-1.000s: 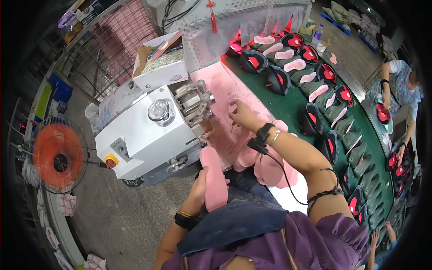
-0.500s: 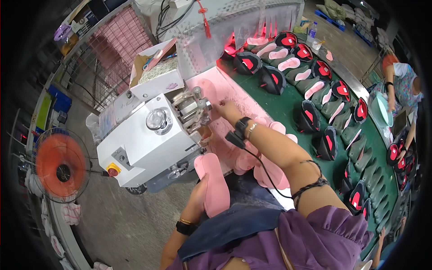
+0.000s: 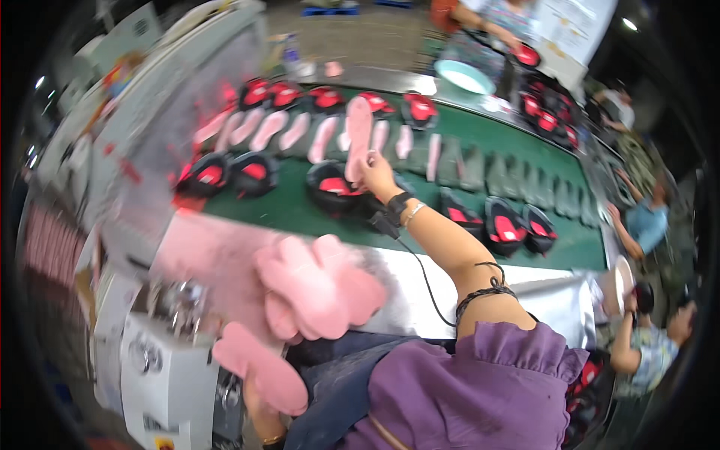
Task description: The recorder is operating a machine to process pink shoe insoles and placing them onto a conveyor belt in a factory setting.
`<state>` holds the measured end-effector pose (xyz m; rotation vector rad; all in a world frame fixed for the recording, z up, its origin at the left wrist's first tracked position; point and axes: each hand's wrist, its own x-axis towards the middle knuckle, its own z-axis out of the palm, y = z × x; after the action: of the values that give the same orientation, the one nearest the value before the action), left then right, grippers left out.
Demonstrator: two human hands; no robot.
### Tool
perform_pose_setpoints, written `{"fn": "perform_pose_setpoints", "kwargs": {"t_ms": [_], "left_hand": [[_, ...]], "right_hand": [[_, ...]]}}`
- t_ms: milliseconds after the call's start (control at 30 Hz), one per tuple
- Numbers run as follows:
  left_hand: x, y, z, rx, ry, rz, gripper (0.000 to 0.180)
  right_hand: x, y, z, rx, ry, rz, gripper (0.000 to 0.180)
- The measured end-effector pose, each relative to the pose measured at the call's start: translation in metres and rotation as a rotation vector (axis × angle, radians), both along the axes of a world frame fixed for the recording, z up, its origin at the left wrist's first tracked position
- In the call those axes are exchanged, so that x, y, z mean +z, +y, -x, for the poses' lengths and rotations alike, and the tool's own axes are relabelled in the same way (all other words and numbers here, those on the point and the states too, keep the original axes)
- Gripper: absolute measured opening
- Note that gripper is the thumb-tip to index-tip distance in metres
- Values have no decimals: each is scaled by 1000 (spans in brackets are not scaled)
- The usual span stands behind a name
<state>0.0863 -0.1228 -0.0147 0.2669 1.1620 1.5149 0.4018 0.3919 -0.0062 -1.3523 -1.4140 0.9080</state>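
My right hand (image 3: 377, 178) is stretched out over the green belt (image 3: 285, 214), pinching one pink insole (image 3: 359, 135) by its lower end. The insole stands out above a row of grey-green shoe-shaped pieces (image 3: 451, 161), several with pink insoles on them. Just under that hand lies a black and red shoe upper (image 3: 330, 187). At the lower left, my left hand (image 3: 259, 405) is closed around another pink insole (image 3: 262, 367); whether it is one or a stack I cannot tell. Between my arms, a loose pile of pink insoles (image 3: 315, 285) lies on the pink-dusted table.
A white machine (image 3: 165, 367) with metal rollers stands at the lower left. More black and red uppers (image 3: 504, 225) line both sides of the belt. Across it, a person works beside a pale green basin (image 3: 465, 76). Other people are at the right. A cable hangs from my right wrist.
The view has swung right toward the belt. My right hand has left the machine's rollers and now holds an insole out over the belt. My left hand still grips its insole.
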Motion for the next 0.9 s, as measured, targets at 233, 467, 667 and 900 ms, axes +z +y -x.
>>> {"fn": "perform_pose_setpoints", "kwargs": {"t_ms": [233, 467, 667, 900], "left_hand": [[43, 53, -14, 51, -220, 178, 45], [49, 52, -23, 108, -216, 258, 41], [46, 53, -36, 93, -120, 211, 38], [48, 62, -31, 31, -123, 147, 33]], "right_hand": [[-21, -36, -338, -646, -643, 40, 34], [-58, -33, -372, -732, -793, 222, 23], [-69, -11, -343, -811, -712, 173, 27], [21, -12, -134, -184, -388, -323, 23]]}}
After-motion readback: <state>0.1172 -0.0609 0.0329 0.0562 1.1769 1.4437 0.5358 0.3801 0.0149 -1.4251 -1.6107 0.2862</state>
